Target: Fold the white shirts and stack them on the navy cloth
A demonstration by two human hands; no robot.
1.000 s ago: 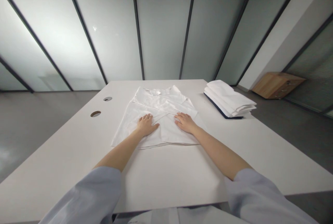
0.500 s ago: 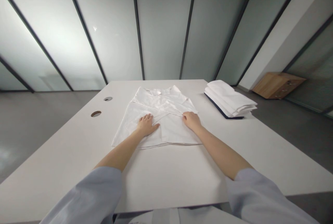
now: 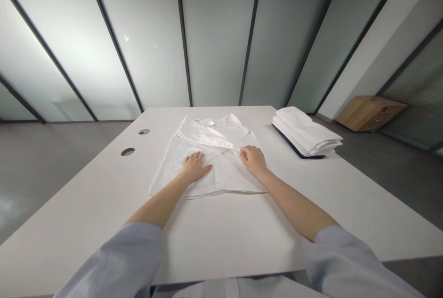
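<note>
Centre of frame: a white collared shirt [image 3: 207, 139] lies flat on a white table [image 3: 104, 196], collar toward the far edge, body folded over, with a diagonal flap across the middle. Left hand [image 3: 195, 166]: palm down on the lower left of the shirt, fingers spread and straight, grip released, nothing clenched. Right hand [image 3: 254, 160]: on the shirt's right side, fingers [image 3: 245, 151] curled at the edge of the fold. Whether they are pinching the cloth cannot be determined from this view. Both forearms reach in from the bottom corners, in pale blue sleeves [image 3: 117, 261]. Upper right of the table, well apart from the shirt: a stack of folded white cloth [image 3: 304, 129] on a dark navy-edged item [image 3: 290, 143], identity unclear. Left part of the table: two round cable holes [image 3: 127, 151], near the far edge and apart from the shirt. Beyond the table: grey floor [image 3: 51, 164] and frosted glass wall panels [image 3: 218, 35] with dark frames. Far right, on the floor against the wall: a low wooden cabinet [image 3: 368, 113].
</note>
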